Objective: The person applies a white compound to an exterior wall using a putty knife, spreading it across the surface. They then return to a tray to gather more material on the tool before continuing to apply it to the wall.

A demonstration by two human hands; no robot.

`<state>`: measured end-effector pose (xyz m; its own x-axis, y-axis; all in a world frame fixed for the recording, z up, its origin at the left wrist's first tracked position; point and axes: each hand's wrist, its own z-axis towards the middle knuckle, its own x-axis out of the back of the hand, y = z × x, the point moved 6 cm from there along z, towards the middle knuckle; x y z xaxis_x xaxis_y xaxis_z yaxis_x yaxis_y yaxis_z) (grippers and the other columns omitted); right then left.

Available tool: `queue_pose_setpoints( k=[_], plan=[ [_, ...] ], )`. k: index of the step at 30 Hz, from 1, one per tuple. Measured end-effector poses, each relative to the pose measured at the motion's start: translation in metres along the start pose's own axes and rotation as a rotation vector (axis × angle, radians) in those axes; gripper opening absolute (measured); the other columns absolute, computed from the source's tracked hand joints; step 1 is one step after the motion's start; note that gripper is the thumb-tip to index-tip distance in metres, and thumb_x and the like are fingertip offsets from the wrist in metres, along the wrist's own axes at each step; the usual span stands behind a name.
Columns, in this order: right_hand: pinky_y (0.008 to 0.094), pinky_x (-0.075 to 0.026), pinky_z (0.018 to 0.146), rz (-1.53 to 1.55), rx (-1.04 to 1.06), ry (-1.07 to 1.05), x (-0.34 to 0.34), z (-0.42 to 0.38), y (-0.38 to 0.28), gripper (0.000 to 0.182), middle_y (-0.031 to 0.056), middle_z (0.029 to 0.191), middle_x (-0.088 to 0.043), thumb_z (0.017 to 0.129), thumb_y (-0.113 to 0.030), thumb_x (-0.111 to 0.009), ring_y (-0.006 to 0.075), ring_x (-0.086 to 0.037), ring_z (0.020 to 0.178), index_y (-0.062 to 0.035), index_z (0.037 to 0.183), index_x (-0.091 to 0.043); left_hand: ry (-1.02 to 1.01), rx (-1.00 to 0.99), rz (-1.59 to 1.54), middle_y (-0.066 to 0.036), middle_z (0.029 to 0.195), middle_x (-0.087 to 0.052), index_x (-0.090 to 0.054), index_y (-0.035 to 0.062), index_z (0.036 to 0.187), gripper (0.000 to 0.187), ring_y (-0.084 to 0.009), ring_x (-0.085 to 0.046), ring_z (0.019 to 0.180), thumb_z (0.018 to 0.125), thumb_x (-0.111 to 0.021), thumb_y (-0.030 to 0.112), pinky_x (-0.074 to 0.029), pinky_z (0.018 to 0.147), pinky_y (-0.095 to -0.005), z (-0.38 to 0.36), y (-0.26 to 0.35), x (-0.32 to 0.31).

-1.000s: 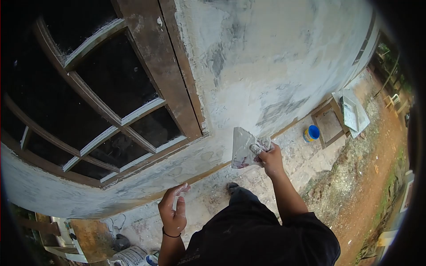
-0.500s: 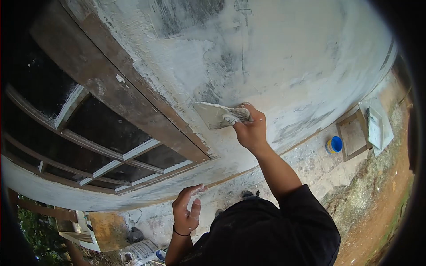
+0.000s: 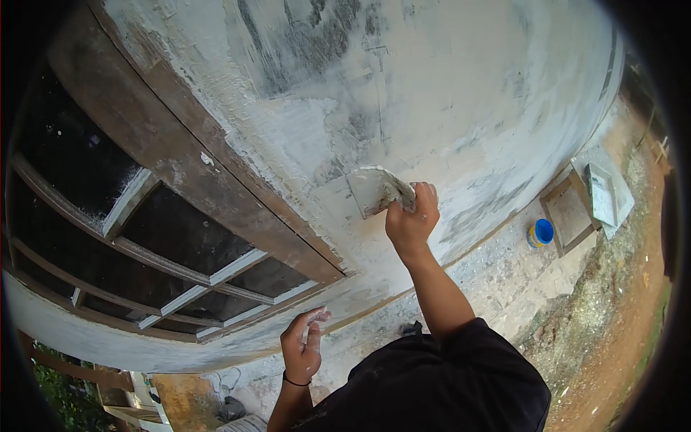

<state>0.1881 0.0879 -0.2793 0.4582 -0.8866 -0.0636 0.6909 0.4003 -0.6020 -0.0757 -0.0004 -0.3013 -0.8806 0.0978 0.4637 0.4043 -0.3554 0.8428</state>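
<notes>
My right hand (image 3: 414,223) is closed around the handle end of a broad scraper (image 3: 374,190), whose flat blade lies against the wall (image 3: 446,108). Pale filler coats the blade's upper edge. The wall is patchy, with white smears and grey areas, and a rough white ridge runs along the brown window frame (image 3: 237,183). Below the window's lower corner my left hand (image 3: 302,349) is held away from the wall, its fingers curved and apart, white residue on the fingertips, nothing in it.
A blue and yellow bucket (image 3: 540,233) stands on the ground at the right, beside a wooden frame (image 3: 571,210) and a pale tray (image 3: 602,196). At the lower left are a weathered board (image 3: 183,399) and a dark bundle (image 3: 232,409).
The scraper and my right hand have shifted slightly right along the wall, and the blade is turned differently. The camera view has shifted a little. My left hand stays open.
</notes>
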Motion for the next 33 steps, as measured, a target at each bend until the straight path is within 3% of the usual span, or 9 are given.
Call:
queue_pose_setpoints(
  k=[3,6,11,15,19,21,24,31,33],
  plan=[
    [0.0408,-0.038,0.060,-0.103,-0.039,0.019,0.019,0.002,0.016,0.026,0.0140,0.073,-0.049,0.054,0.005,-0.056,0.0341,-0.047,0.068,-0.0002,0.079,-0.047,-0.026,-0.019,-0.008,-0.015,0.091,-0.065,-0.058,-0.0046,0.105,0.022,-0.0208,-0.062,0.088,0.088,-0.045,0.003,-0.045,0.084,-0.0310,-0.002,0.003,0.001],
    [0.0403,-0.041,0.058,0.111,-0.269,-0.011,0.031,-0.008,0.022,0.023,0.0152,0.073,-0.048,0.061,0.005,-0.057,0.0348,-0.048,0.067,0.0023,0.081,-0.047,-0.046,-0.052,-0.023,-0.015,0.090,-0.065,-0.058,-0.0049,0.104,0.022,-0.0215,-0.062,0.087,0.088,-0.046,0.005,-0.045,0.084,-0.0312,-0.002,0.010,0.005],
    [0.0412,-0.038,0.059,-0.043,-0.046,0.064,0.047,-0.022,-0.035,0.020,0.0163,0.074,-0.048,0.062,0.006,-0.055,0.0356,-0.047,0.067,0.0020,0.079,-0.048,-0.100,-0.143,-0.012,-0.016,0.090,-0.065,-0.058,-0.0052,0.105,0.025,-0.0226,-0.062,0.087,0.089,-0.047,0.011,-0.045,0.083,-0.0317,-0.008,0.016,0.019],
    [0.0414,-0.036,0.060,-0.118,0.112,-0.077,0.018,-0.033,-0.082,0.021,0.0151,0.074,-0.047,0.060,0.007,-0.055,0.0338,-0.046,0.069,0.0004,0.080,-0.051,-0.080,-0.091,-0.033,-0.016,0.090,-0.065,-0.057,-0.0057,0.105,0.025,-0.0225,-0.062,0.087,0.089,-0.047,0.011,-0.045,0.083,-0.0320,-0.027,-0.003,0.038],
    [0.0409,-0.038,0.059,-0.086,0.117,-0.124,-0.018,-0.060,-0.102,0.022,0.0152,0.075,-0.049,0.060,0.006,-0.058,0.0339,-0.048,0.068,0.0002,0.080,-0.052,0.028,-0.024,-0.086,-0.015,0.089,-0.064,-0.057,-0.0062,0.106,0.027,-0.0222,-0.062,0.088,0.091,-0.047,0.015,-0.045,0.083,-0.0332,-0.050,-0.025,0.067],
    [0.0405,-0.039,0.058,-0.065,0.129,-0.117,-0.029,-0.071,-0.114,0.021,0.0152,0.075,-0.050,0.060,0.006,-0.059,0.0342,-0.048,0.067,0.0006,0.079,-0.052,0.088,0.015,-0.087,-0.015,0.091,-0.065,-0.058,-0.0045,0.106,0.027,-0.0223,-0.062,0.088,0.084,-0.042,-0.002,-0.045,0.084,-0.0317,-0.059,-0.032,0.082],
    [0.0421,-0.041,0.062,0.034,0.121,-0.237,-0.043,-0.091,-0.137,0.027,0.0157,0.078,-0.049,0.060,0.002,-0.064,0.0347,-0.050,0.071,-0.0007,0.084,-0.053,0.118,0.012,-0.102,-0.015,0.090,-0.065,-0.058,-0.0041,0.106,0.027,-0.0223,-0.062,0.088,0.085,-0.042,-0.002,-0.045,0.084,-0.0327,-0.068,-0.039,0.097],
    [0.0386,-0.043,0.056,0.138,0.118,-0.148,-0.008,-0.099,-0.137,0.027,0.0161,0.076,-0.053,0.059,0.007,-0.058,0.0353,-0.052,0.066,0.0008,0.085,-0.054,0.148,-0.022,-0.128,-0.016,0.088,-0.065,-0.057,-0.0041,0.106,0.024,-0.0226,-0.063,0.085,0.088,-0.043,0.003,-0.045,0.083,-0.0329,-0.082,-0.045,0.115],
    [0.0321,-0.045,0.057,0.103,0.005,-0.207,0.011,-0.091,-0.123,0.021,0.0154,0.075,-0.054,0.065,0.004,-0.057,0.0327,-0.054,0.063,0.0013,0.086,-0.057,0.133,-0.018,-0.132,-0.016,0.088,-0.065,-0.057,-0.0042,0.106,0.024,-0.0226,-0.063,0.085,0.088,-0.043,0.003,-0.045,0.083,-0.0329,-0.082,-0.047,0.114]
  ],
)
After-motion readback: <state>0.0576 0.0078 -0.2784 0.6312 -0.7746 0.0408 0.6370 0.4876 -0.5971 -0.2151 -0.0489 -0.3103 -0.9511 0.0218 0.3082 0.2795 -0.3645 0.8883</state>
